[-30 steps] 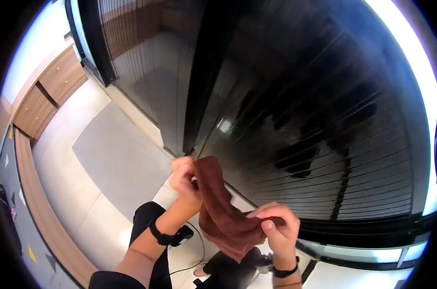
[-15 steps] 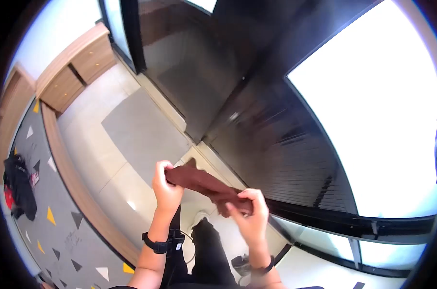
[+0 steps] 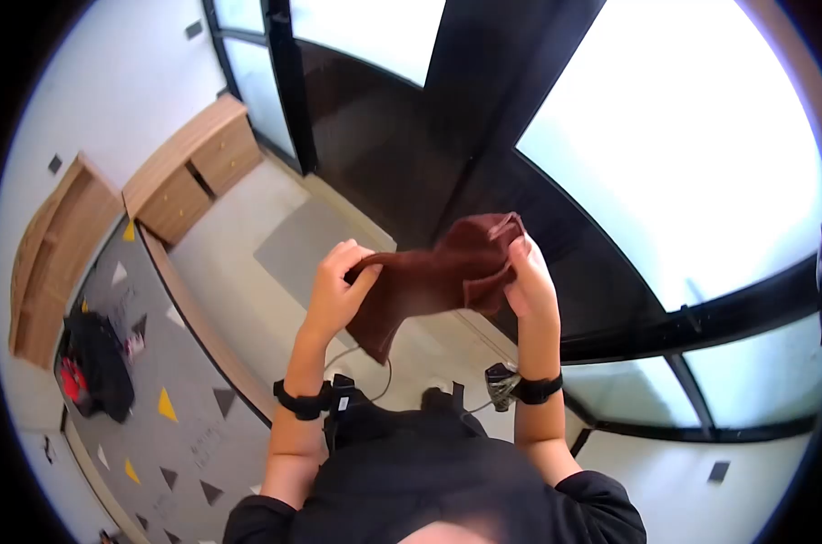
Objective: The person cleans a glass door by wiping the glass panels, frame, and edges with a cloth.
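Brown cloth (image 3: 411, 286) opened wider since earlier frame; left hand (image 3: 335, 288) and right hand (image 3: 535, 286) grasp opposite ends, fingers closed; folds remain.

A bundle (image 3: 110, 363) is resting on a triangle-patterned bed (image 3: 182, 361).
It is showing black and red; a wooden cabinet (image 3: 177, 201) is standing beside the wall (image 3: 130, 100), a grey mat (image 3: 304, 245) lying near it.
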`<state>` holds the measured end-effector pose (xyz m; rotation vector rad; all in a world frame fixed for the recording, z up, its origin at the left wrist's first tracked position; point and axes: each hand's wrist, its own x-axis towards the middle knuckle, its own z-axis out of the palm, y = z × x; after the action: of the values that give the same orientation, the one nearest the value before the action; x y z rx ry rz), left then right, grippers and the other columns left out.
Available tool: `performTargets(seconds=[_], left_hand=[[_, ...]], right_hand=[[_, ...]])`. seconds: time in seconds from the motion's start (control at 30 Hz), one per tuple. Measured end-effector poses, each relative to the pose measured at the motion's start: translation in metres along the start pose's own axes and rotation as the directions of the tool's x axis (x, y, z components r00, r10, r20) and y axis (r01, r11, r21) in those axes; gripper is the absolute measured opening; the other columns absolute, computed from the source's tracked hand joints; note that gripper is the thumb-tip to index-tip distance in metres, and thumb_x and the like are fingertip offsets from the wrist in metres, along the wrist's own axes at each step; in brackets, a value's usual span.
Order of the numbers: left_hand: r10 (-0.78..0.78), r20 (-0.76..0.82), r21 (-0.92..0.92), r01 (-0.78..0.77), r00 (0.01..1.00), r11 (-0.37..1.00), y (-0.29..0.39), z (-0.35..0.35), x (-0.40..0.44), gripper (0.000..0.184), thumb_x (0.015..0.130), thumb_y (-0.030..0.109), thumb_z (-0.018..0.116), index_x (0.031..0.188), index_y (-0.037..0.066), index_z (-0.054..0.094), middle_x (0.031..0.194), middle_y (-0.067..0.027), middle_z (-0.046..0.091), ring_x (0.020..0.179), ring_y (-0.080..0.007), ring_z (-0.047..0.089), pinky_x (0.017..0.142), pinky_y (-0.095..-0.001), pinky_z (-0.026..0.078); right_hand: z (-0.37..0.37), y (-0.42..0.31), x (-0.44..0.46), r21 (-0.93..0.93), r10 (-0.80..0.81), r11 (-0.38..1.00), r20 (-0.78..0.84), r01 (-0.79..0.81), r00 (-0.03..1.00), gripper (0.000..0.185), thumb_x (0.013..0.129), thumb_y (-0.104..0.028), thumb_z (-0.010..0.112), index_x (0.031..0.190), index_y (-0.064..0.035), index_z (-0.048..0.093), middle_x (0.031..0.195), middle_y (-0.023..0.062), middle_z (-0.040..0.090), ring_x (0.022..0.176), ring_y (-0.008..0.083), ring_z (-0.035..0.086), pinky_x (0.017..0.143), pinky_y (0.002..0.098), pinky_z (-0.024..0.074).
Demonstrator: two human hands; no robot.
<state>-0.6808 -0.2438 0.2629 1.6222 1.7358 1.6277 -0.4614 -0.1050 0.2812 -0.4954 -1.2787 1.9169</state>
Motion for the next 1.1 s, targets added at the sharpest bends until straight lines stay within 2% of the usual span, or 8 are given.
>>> performTargets(seconds=[0.1, 0.37, 0.4, 0.53, 0.6, 0.77, 0.97, 1.1], left_hand=[[0.214, 0.123, 0.178, -0.234, 0.969, 0.956, 0.008, -0.026, 0.015, 0.009, 0.076, 0.008, 0.062, 0.08, 0.001, 0.059, 0.069, -0.0121, 0.051, 0.069, -0.0287, 0.048, 0.063, -0.0335, 0.038], [0.199, 0.3, 0.187, -0.262, 0.933, 0.947, -0.014, -0.122, 0.051, 0.009, 0.076, 0.012, 0.062, 0.08, 0.004, 0.063, 0.072, -0.0094, 0.06, 0.067, -0.0266, 0.051, 0.066, -0.0339, 0.038], [0.201, 0.306, 0.177, -0.263, 0.931, 0.948, -0.014, -0.13, 0.056, 0.01, 0.076, 0.012, 0.062, 0.08, 0.002, 0.062, 0.072, -0.0108, 0.059, 0.069, -0.0276, 0.051, 0.066, -0.0343, 0.039], [0.197, 0.277, 0.175, -0.251, 0.94, 0.952, -0.022, -0.12, 0.075, 0.012, 0.076, 0.011, 0.063, 0.078, 0.0, 0.062, 0.072, -0.0142, 0.059, 0.071, -0.0303, 0.052, 0.067, -0.0359, 0.041], [0.217, 0.296, 0.132, -0.264, 0.93, 0.955, -0.03, -0.106, 0.089, 0.014, 0.075, 0.011, 0.064, 0.075, -0.003, 0.06, 0.07, -0.0147, 0.057, 0.068, -0.0297, 0.053, 0.064, -0.0342, 0.041], [-0.009, 0.183, 0.094, -0.008, 0.983, 0.996, -0.045, -0.104, 0.102, 0.017, 0.075, 0.011, 0.063, 0.073, -0.005, 0.057, 0.062, -0.0124, 0.051, 0.058, -0.0208, 0.048, 0.056, -0.0308, 0.038], [0.094, 0.165, 0.225, -0.131, 0.982, 0.965, -0.047, -0.074, 0.169, 0.019, 0.072, 0.012, 0.064, 0.066, -0.003, 0.055, 0.058, -0.0106, 0.047, 0.055, -0.0221, 0.043, 0.052, -0.0328, 0.034], [0.109, 0.3, 0.241, -0.186, 0.948, 0.953, -0.035, -0.046, 0.222, 0.012, 0.071, 0.009, 0.067, 0.072, -0.001, 0.061, 0.063, -0.0098, 0.052, 0.063, -0.0232, 0.049, 0.057, -0.0326, 0.039]], right_hand=[[0.001, 0.013, 0.006, -0.558, -0.006, 0.827, -0.126, -0.066, 0.992, 0.02, 0.075, -0.012, 0.072, 0.087, 0.0004, 0.061, 0.076, 0.001, 0.06, 0.073, 0.0065, 0.054, 0.068, 0.0214, 0.0434], [0.08, 0.053, 0.017, -0.533, -0.35, 0.836, -0.333, 0.132, 0.875, 0.016, 0.084, -0.014, 0.063, 0.087, 0.0013, 0.06, 0.076, -0.0007, 0.059, 0.072, 0.0035, 0.051, 0.066, 0.018, 0.0404], [0.079, 0.054, 0.016, -0.668, -0.445, 0.73, -0.298, 0.148, 0.845, 0.016, 0.087, -0.015, 0.059, 0.086, 0.0012, 0.06, 0.077, -0.0017, 0.058, 0.075, 0.0032, 0.05, 0.068, 0.0179, 0.0394], [0.081, 0.043, 0.015, -0.451, -0.378, 0.872, -0.372, 0.191, 0.848, 0.017, 0.091, -0.016, 0.054, 0.088, 0.0, 0.057, 0.079, -0.0029, 0.056, 0.073, 0.0047, 0.048, 0.069, 0.0193, 0.0391], [0.077, 0.038, 0.026, -0.149, -0.302, 0.953, -0.402, 0.263, 0.865, 0.016, 0.093, -0.016, 0.051, 0.092, -0.0003, 0.055, 0.082, -0.0025, 0.057, 0.072, 0.0041, 0.048, 0.071, 0.0184, 0.039], [0.074, 0.032, 0.054, -0.163, -0.139, 0.981, -0.199, 0.107, 0.97, 0.043, 0.085, 0.0, 0.057, 0.126, 0.0002, 0.044, 0.095, 0.0066, 0.061, 0.084, 0.0095, 0.057, 0.077, 0.0225, 0.0462], [0.02, 0.028, 0.1, -0.341, -0.166, 0.936, -0.204, 0.089, 0.965, 0.023, 0.081, -0.003, 0.064, 0.102, 0.0044, 0.059, 0.087, 0.0035, 0.062, 0.079, 0.0073, 0.057, 0.071, 0.0199, 0.0458], [-0.024, 0.011, 0.126, -0.386, -0.411, 0.878, -0.308, 0.282, 0.858, 0.01, 0.088, -0.006, 0.055, 0.092, 0.0033, 0.059, 0.08, 0.0012, 0.061, 0.072, 0.0054, 0.054, 0.064, 0.0195, 0.0434]])
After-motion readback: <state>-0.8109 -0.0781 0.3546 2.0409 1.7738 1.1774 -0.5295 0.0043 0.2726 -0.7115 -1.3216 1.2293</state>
